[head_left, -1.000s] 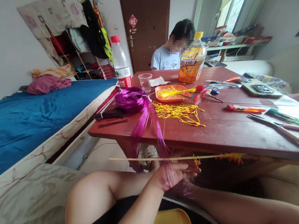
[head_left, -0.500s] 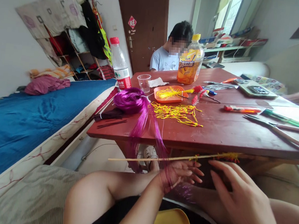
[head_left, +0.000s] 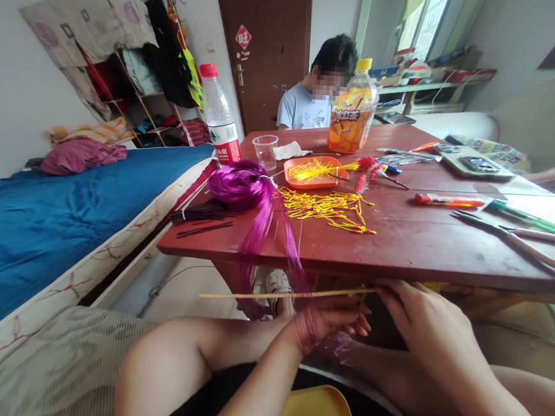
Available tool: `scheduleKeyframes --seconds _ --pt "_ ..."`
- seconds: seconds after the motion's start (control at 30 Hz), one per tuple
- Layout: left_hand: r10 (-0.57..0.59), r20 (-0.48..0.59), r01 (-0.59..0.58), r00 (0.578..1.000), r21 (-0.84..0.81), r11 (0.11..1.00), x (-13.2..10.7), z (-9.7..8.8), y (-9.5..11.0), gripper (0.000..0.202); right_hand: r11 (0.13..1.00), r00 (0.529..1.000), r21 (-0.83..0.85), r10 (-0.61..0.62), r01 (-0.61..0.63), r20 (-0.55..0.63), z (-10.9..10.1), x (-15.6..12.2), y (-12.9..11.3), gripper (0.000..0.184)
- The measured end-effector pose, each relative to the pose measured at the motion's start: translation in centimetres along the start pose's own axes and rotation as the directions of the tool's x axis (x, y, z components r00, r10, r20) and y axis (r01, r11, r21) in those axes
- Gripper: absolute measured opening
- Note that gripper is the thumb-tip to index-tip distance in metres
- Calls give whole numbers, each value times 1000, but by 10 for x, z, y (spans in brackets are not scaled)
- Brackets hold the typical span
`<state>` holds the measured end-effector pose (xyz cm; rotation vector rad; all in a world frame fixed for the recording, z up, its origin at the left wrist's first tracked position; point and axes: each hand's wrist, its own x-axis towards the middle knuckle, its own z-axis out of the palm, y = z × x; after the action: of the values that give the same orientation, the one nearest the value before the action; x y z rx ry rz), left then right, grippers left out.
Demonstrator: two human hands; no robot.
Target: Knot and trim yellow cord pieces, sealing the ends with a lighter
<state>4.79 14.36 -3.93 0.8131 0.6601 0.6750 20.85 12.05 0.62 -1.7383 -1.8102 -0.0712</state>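
A thin wooden stick (head_left: pixel 256 295) runs level below the table edge. Bent fingers of my left hand (head_left: pixel 333 318) hold it from below, beside a small yellow thread knot (head_left: pixel 362 291). Fine purple threads (head_left: pixel 307 322) wrap around that hand and wrist, leading up to a purple bundle (head_left: pixel 241 184) on the table. My right hand (head_left: pixel 425 316) closes its fingertips on the stick just right of the knot. It hides the stick's right end and most of the yellow threads there.
On the red-brown table (head_left: pixel 422 255) lie knotted yellow threads (head_left: pixel 325 207), an orange tray (head_left: pixel 308 183), dark sticks (head_left: pixel 203 229), pliers (head_left: pixel 511 231) and a phone (head_left: pixel 477 165). A yellow tray (head_left: pixel 322 410) rests in my lap. Across the table sits a person (head_left: pixel 304 107).
My right hand has moved left and up, from open beside the stick to closed on it, covering the yellow threads at its right end. My left fingers have curled more.
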Motion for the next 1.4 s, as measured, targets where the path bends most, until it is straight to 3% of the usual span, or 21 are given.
scheduleKeyframes --seconds 0.2,0.5,0.67,0.77,0.93,1.0,1.07,1.17,1.27,1.4 --pt "56 -64 -53 996 47 998 4 2 -2 32 999 1000 51 -6 5 10 5 2 -3 35" --pt "1 -73 2 997 43 999 5 5 5 22 989 995 135 67 -56 -76 -5 -19 -31 31" --pt "19 -173 -38 985 -111 993 5 -3 -2 22 977 991 172 117 -128 70 7 -46 -21 24" --pt "89 -364 -175 927 -212 962 -6 -15 -13 20 962 986 243 95 -127 138 12 -56 -19 24" --pt "179 -616 -384 767 -219 897 -39 -25 -30 17 918 998 396 26 1 -63 8 -62 -31 17" --pt "203 -646 -418 736 -198 886 -49 -23 -31 19 873 999 487 -24 35 -29 12 -60 -33 20" --pt "234 -640 -442 731 -184 878 -55 -20 -29 24 824 996 565 -3 -45 84 21 -56 -29 25" --pt "299 -549 -446 780 -153 882 -59 -18 -22 37 782 970 579 132 -229 205 38 -50 -13 27" --pt "376 -429 -459 821 -106 882 -62 -18 -15 42 772 954 564 201 -294 223 42 -52 8 20" --pt "446 -372 -496 814 -43 867 -67 -13 -8 44 806 965 531 226 -261 131 23 -68 6 13"
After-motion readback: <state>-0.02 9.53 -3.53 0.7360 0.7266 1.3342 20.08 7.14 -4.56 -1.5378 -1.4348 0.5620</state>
